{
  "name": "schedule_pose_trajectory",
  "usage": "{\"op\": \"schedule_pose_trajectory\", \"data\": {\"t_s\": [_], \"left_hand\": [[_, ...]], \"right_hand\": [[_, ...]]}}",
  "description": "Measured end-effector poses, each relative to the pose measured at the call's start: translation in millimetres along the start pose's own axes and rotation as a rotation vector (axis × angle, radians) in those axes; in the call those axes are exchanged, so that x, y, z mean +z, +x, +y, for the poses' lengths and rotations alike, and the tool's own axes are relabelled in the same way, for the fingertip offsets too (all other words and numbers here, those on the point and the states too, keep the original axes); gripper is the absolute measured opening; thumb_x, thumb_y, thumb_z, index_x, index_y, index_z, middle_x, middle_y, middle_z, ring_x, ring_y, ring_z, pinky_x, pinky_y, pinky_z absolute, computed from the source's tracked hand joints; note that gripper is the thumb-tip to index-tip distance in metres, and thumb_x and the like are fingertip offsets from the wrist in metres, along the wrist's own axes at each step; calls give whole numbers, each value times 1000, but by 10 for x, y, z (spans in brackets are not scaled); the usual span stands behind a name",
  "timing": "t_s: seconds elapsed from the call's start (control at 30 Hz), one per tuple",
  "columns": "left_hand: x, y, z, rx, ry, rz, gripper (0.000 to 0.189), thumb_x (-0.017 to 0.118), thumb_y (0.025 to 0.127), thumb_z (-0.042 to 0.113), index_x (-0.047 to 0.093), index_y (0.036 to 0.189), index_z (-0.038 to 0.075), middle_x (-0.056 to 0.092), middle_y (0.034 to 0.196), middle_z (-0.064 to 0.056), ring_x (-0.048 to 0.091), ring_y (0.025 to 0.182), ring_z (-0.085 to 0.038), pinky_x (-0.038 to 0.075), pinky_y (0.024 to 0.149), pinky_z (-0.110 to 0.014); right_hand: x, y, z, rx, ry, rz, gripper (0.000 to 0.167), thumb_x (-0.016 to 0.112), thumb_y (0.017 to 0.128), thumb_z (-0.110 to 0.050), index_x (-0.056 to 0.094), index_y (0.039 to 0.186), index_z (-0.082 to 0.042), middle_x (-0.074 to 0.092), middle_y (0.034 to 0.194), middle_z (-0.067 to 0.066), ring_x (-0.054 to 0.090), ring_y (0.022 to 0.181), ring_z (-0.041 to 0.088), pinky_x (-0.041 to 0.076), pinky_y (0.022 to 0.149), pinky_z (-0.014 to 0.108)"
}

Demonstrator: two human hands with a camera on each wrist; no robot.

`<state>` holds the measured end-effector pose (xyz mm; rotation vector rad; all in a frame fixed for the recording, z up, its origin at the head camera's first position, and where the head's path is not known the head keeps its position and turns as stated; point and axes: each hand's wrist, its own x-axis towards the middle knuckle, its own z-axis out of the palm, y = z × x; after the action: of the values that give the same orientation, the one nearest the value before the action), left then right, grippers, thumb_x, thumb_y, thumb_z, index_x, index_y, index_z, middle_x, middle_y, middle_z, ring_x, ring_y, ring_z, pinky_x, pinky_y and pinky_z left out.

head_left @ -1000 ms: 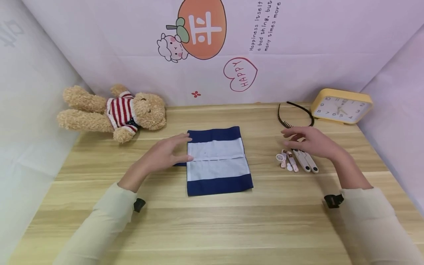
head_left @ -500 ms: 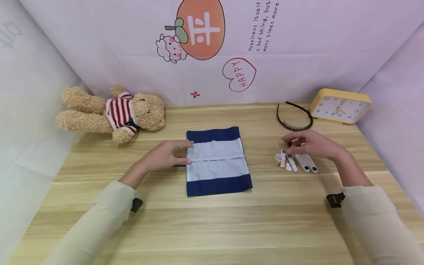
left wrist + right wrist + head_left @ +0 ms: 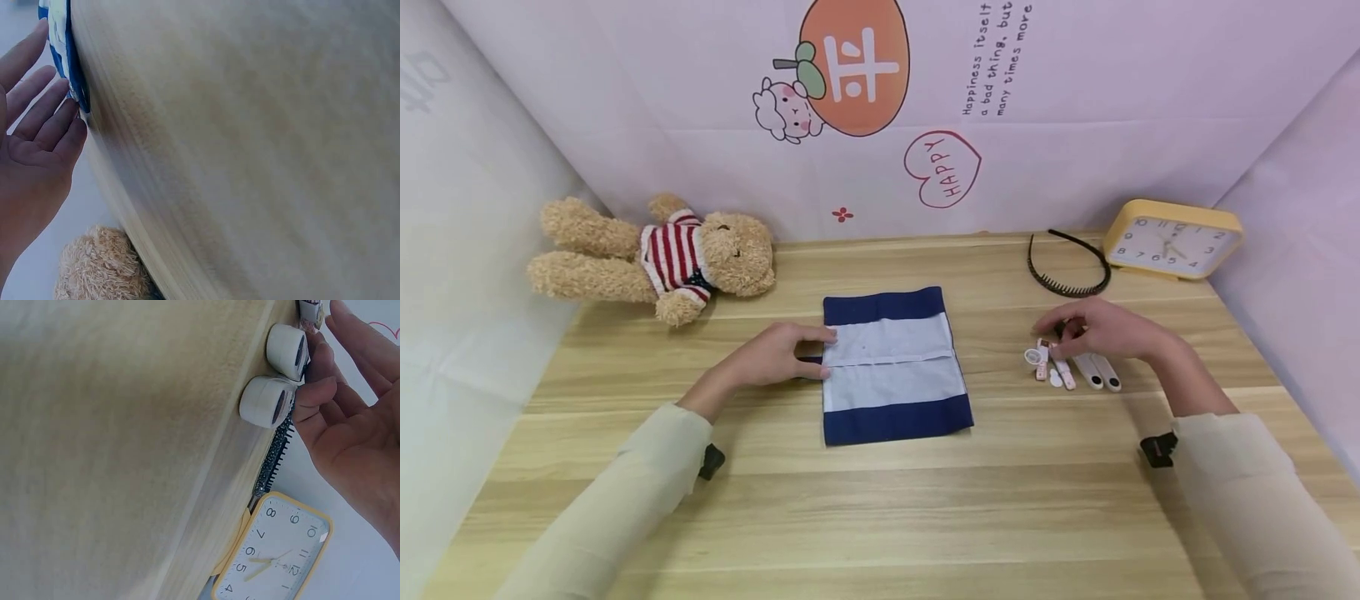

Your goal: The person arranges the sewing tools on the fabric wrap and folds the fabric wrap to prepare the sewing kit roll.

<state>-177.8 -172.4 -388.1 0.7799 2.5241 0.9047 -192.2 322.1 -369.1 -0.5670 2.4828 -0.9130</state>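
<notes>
A navy-bordered piece of cloth (image 3: 895, 383) with a pale grey middle lies flat at the table's centre. My left hand (image 3: 771, 354) is at its left edge, thumb and index finger apart at the fabric. In the left wrist view, the fingers of the left hand (image 3: 47, 119) are nearly straight beside the cloth (image 3: 65, 50). My right hand (image 3: 1105, 329) hangs over two pale bars with black round ends (image 3: 1097, 372), its fingers bent. Small pink-and-white hair clips (image 3: 1060, 367) lie under its thumb. In the right wrist view, bent fingers overlap the white bar ends (image 3: 265, 403).
A black toothed headband (image 3: 1071, 290) lies behind the right hand, near a yellow-framed clock (image 3: 1176, 242). At the back left a teddy bear (image 3: 677, 250) in a striped sweater lies on its side. A printed white backdrop (image 3: 1060, 167) rises behind the wooden table (image 3: 910, 517).
My left hand has lowered to the cloth's left edge. My right hand has moved down and slightly nearer over the pale bars, uncovering the headband. The cloth has not moved.
</notes>
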Motion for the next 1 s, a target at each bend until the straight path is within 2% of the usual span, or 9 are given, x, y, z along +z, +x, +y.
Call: {"op": "schedule_pose_trajectory", "data": {"t_s": [0.2,0.33,0.53,0.7,1.0], "left_hand": [[9,-26,-37,18,-17,-13,48,79,91,23,67,132,4,54,147,-13,45,140,-35,32,115,-51],[24,-15,-48,27,-7,-11,41,79,91,23,71,126,5,55,147,-11,44,140,-36,31,116,-51],[39,19,-4,24,35,9,37,81,89,22,73,121,5,56,146,-10,44,140,-35,33,115,-49],[52,28,-4,18,29,23,30,81,88,21,75,114,7,57,145,-10,46,139,-34,35,114,-49],[67,47,-31,-29,-86,27,14,82,87,17,78,100,12,56,146,-9,45,141,-31,34,115,-48]], "right_hand": [[32,64,-21,-17,-68,-26,32,79,89,-12,73,120,-7,67,100,2,54,80,18,47,68,30],[48,92,-29,-19,-98,-18,29,81,87,-11,74,115,-7,66,96,0,52,79,18,46,68,30],[44,73,-59,-1,-101,-17,19,81,87,-10,73,104,-8,63,87,1,51,77,18,45,66,29],[46,78,-59,-7,-83,-20,9,78,89,-10,69,92,-9,62,81,2,51,72,17,43,63,27],[24,61,-5,-23,-20,50,5,72,96,-11,71,98,-7,66,85,4,57,74,19,47,66,29]]}}
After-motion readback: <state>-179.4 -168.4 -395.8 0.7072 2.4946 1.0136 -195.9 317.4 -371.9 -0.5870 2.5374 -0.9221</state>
